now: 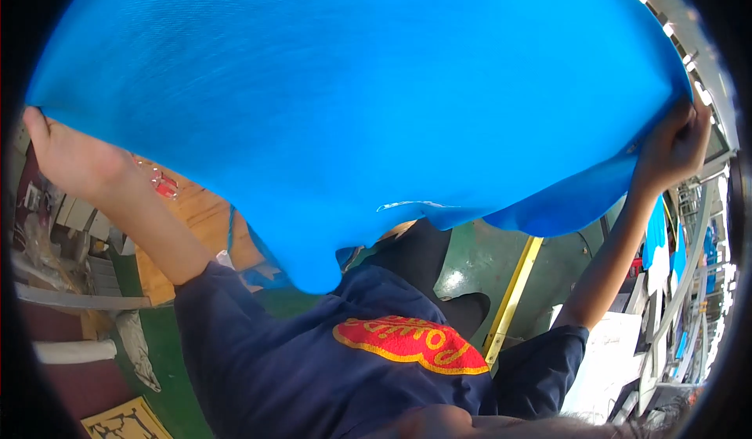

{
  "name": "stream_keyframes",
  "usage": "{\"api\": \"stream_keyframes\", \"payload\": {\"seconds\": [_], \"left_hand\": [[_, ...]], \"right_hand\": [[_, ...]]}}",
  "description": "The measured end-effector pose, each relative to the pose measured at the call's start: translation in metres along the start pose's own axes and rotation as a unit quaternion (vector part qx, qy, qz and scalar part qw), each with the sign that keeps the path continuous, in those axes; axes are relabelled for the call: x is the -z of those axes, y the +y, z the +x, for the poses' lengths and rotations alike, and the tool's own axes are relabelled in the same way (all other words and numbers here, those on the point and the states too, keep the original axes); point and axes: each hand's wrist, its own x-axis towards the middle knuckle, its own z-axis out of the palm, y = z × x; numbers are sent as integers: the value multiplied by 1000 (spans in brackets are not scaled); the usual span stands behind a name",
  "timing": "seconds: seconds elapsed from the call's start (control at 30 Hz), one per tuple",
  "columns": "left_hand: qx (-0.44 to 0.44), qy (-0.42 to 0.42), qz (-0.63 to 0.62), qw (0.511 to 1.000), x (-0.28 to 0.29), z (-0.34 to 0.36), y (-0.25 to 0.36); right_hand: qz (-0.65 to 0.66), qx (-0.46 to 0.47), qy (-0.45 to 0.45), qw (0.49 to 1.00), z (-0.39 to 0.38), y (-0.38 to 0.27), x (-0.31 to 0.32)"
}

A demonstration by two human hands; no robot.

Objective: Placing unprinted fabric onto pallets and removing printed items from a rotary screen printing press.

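Note:
A wide sheet of bright blue fabric [392, 86] is stretched out between my two raised hands and fills the upper part of the head view. At the far left my left hand [74, 153] pinches one edge of it. My right hand [677, 145] grips the opposite edge at the far right, its fingers closed and partly in shadow. Between the hands the near edge sags toward my dark blue shirt [313, 345], hanging in folds with a small white line along one of them. What lies behind the cloth is hidden.
A wooden tabletop [196, 220] shows under my left arm, with a small clear and red item [163, 183] on it. Below is a green floor [180, 376] with a yellow stripe [513, 298]. Racks and more blue pieces [654, 235] stand at the right.

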Motion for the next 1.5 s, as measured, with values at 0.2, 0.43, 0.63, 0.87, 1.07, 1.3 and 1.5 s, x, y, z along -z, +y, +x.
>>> {"api": "stream_keyframes", "payload": {"seconds": [0.2, 0.43, 0.63, 0.87, 1.07, 1.3, 1.5], "left_hand": [[-58, -32, 88, 994, 12, 17, -4], [308, 103, -368, 871, -20, 54, -21], [434, 104, -470, 761, -29, 37, -139], [508, 91, -467, 718, -74, -81, -288], [529, 104, -433, 722, -48, -119, -339], [547, -45, -257, 795, -75, -98, -348], [478, -60, -299, 824, -76, -104, -373]], "right_hand": [[59, 148, 59, 985, 40, -20, -65], [37, 154, -2, 987, 73, -35, -128], [113, 108, -171, 973, 43, -62, -226], [71, 55, -378, 921, -103, -56, -368], [97, 8, -493, 865, -188, -74, -391], [150, -103, -420, 889, -176, -64, -418], [84, -83, -373, 920, -166, -68, -420]]}}
